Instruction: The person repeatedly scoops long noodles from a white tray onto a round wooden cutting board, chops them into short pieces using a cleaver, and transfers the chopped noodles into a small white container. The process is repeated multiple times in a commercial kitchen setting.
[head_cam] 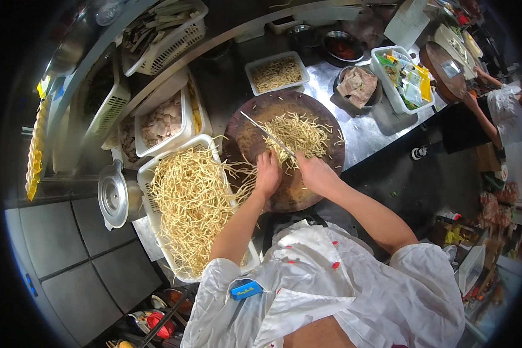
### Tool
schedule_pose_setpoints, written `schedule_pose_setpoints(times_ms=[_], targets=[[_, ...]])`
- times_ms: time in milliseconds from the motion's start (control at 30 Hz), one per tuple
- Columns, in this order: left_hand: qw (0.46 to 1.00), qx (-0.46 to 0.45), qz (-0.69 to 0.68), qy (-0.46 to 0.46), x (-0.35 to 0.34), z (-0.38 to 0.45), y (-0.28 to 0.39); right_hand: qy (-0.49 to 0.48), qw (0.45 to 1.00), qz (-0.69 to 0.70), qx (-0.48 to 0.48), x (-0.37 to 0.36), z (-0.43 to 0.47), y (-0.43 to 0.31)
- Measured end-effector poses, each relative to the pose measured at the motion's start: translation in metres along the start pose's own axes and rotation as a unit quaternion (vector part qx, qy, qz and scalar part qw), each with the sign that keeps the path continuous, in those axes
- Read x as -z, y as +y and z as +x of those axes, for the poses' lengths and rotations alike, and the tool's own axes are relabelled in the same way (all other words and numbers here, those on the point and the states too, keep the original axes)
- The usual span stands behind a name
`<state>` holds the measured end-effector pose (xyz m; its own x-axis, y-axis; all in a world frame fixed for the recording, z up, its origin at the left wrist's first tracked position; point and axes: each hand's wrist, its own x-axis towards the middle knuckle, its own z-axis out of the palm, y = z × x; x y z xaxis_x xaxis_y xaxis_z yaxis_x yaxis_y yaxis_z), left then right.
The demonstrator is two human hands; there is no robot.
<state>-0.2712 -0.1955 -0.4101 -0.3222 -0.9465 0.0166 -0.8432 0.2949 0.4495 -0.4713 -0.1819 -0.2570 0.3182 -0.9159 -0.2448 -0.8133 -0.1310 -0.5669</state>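
My right hand [316, 175] grips a kitchen knife [267, 134], seen nearly edge-on, its blade slanting up and left across a round wooden chopping block [243, 130]. Beside the blade, my left hand [268, 175] presses a bundle of long, thin pale roots [242, 176] onto the block, fingers bent close to the knife. Short cut pieces [302, 132] of the same root lie heaped beyond the blade. Uncut strands trail left from my hand to a white plastic basket [145, 174] piled with a tangle of roots [191, 204].
Behind the block stands a white tray of cut pieces [278, 75]. A bowl of meat [357, 87] and a white basket of packets [402, 80] are to the right. Sliced meat fills a tub [161, 124] at left, near a lidded metal pot [114, 195]. Another person [506, 111] works far right.
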Motion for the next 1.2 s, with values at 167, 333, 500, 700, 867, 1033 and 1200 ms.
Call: schedule_pose_setpoints(times_ms=[167,333,500,700,867,1033,1200], targets=[[0.995,0.046,0.085,0.015,0.027,-0.004,0.022,-0.017,1.000,-0.026,0.002,0.025,-0.028,-0.024],[0.987,0.097,0.121,-0.045,0.045,-0.015,0.028,-0.036,0.999,-0.026,0.003,0.005,-0.039,-0.016],[0.987,0.044,0.154,-0.021,0.027,-0.020,0.011,-0.071,0.997,-0.007,-0.017,-0.023,-0.029,0.002],[0.972,-0.048,0.229,0.008,0.017,-0.022,-0.004,-0.063,0.997,0.002,-0.034,-0.048,-0.001,0.005],[0.970,-0.038,0.232,0.065,0.014,-0.030,-0.001,-0.048,0.997,0.036,-0.039,-0.044,0.008,0.026],[0.982,-0.026,0.187,0.019,0.011,-0.014,0.006,-0.036,0.999,-0.002,-0.020,-0.005,0.001,0.011],[0.988,0.028,0.147,-0.031,0.011,-0.012,0.012,-0.041,0.999,-0.012,-0.007,0.025,-0.025,-0.015]])
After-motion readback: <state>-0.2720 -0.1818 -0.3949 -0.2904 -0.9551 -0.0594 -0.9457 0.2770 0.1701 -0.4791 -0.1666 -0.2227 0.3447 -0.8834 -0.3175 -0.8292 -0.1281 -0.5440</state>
